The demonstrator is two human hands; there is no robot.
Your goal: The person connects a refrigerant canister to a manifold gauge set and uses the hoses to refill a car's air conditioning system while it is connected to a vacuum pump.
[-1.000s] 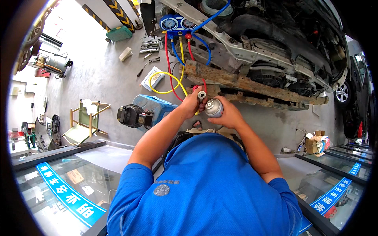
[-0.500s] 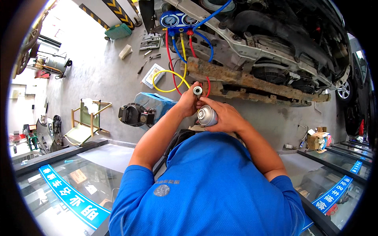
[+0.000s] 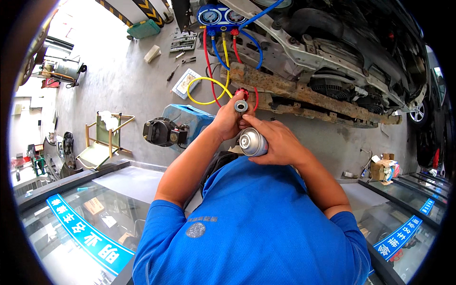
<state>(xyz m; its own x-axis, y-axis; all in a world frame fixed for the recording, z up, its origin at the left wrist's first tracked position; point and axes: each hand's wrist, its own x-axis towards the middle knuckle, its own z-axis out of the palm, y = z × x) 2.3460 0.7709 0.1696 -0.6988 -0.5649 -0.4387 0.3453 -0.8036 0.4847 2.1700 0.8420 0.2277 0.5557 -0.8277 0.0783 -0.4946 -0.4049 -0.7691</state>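
Observation:
My left hand (image 3: pixel 227 120) is closed around a can tap valve (image 3: pixel 241 106), its round metal opening facing up and a red knob beyond it. A yellow hose (image 3: pixel 209 102) loops up to this valve from the gauge set. Closed on a silver refrigerant can (image 3: pixel 253 142), my right hand (image 3: pixel 280 143) sits just nearer to my body. The can's domed end points up, apart from the valve. The fingertips of both hands meet beside the valve. Part of the can is hidden by my right hand.
A blue manifold gauge set (image 3: pixel 222 18) hangs at the car front, with red and blue hoses. Rusty bumper beams (image 3: pixel 304 92) lie ahead. A blue vacuum pump (image 3: pixel 183 126) stands left, near a folding chair (image 3: pixel 107 137). A socket set (image 3: pixel 184 42) and tools lie on the floor.
The view has shifted slightly. My right hand has tipped the can a little, so more of its domed end shows. Both hands keep their holds.

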